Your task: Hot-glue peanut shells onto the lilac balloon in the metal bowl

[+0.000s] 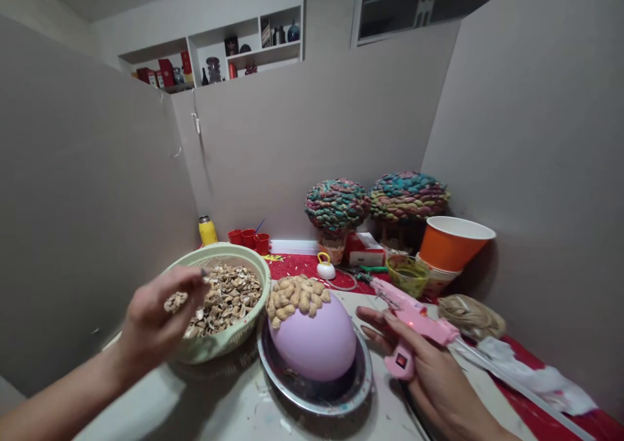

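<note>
My left hand (163, 314) is over the pale green basket (266, 278), its fingers bent, with a gap between thumb and forefinger; I see nothing held. Inside the basket lie many peanut shells (234, 291). A pink hot glue gun (409, 311) is in my right hand (433, 376), its nozzle pointing up and left; a glue stick (517, 386) sticks out at the back. Between my hands a purple balloon (314, 343) sits in a metal bowl (336, 405). Peanut shells (297, 294) cover the balloon's upper part. Neither hand touches the balloon.
Two colourful shell-covered trees (336, 203) stand at the back by the partition (312, 129). An orange bucket (453, 246), a yellow-green bowl (407, 277) and a coil of twine (470, 316) are at right. Red cups (248, 238) and a yellow bottle (207, 231) stand behind the basket.
</note>
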Available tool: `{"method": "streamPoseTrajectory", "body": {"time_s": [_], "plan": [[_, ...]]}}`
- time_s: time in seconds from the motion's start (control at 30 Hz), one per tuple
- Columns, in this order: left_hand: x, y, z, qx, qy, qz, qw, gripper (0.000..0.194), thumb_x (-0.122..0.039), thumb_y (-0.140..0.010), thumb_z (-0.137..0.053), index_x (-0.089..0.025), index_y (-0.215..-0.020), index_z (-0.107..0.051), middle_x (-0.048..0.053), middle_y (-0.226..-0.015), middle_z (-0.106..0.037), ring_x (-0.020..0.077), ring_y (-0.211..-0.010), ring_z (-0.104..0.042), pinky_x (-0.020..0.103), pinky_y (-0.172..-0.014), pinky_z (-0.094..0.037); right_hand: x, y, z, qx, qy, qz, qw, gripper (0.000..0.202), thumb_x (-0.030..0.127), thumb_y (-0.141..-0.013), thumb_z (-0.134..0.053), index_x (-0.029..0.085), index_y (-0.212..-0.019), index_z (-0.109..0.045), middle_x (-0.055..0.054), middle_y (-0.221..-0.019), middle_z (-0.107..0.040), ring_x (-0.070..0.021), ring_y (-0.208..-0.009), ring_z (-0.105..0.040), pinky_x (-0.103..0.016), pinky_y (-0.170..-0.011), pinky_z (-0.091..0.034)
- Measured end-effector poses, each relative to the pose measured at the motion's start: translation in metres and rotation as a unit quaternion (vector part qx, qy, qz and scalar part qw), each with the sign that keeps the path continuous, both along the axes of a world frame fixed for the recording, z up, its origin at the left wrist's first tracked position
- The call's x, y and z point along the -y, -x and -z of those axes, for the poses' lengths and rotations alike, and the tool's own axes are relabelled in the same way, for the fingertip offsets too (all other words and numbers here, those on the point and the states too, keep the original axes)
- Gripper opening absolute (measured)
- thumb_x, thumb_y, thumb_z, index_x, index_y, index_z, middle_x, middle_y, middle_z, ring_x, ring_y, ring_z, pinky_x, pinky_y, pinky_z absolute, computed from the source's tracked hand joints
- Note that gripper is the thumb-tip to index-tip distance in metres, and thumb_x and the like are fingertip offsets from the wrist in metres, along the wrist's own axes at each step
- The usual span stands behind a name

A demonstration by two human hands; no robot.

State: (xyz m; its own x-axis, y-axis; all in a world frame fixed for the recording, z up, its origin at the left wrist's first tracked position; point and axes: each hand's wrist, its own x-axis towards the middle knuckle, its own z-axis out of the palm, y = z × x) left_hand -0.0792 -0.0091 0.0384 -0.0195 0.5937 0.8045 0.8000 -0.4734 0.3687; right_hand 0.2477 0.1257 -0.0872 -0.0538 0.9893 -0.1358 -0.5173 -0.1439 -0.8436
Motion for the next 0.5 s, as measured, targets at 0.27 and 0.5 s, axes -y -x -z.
{"method": "streamPoseTrajectory", "body": {"time_s": [0.27, 0.5], "plan": [[-0.081, 0.061, -0.017, 0.011, 0.218, -0.068, 0.974, 0.030, -0.036, -0.098, -0.045, -0.013, -0.111, -0.059, -0.003, -0.063, -0.062, 0.0122, -0.053, -0.060, 0.026, -0.053, -0.052, -0.004, -0.006, 0.008, 0.008, 0.024, 0.000, 1.000, 0.035, 0.038, -0.057, -0.087, 0.021, -0.086, -0.079, -0.006, -0.102, -0.078, -0.0264, -0.103, -0.069, -0.022, -0.077, -0.061], [-0.132, 0.089, 0.006, -0.152, 0.444, -0.092, 0.878, 0.028, -0.033, -0.092, -0.061, -0.016, -0.114, -0.062, 0.007, -0.114, -0.065, 0.0216, -0.093, -0.066, 0.040, -0.078, -0.057, -0.007, -0.007, 0.013, 0.039, 0.082, 0.006, 0.996, 0.041, 0.045, -0.047, -0.088, 0.020, -0.079, -0.078, -0.008, -0.100, -0.078, -0.0345, -0.108, -0.067, -0.027, -0.071, -0.063]]}}
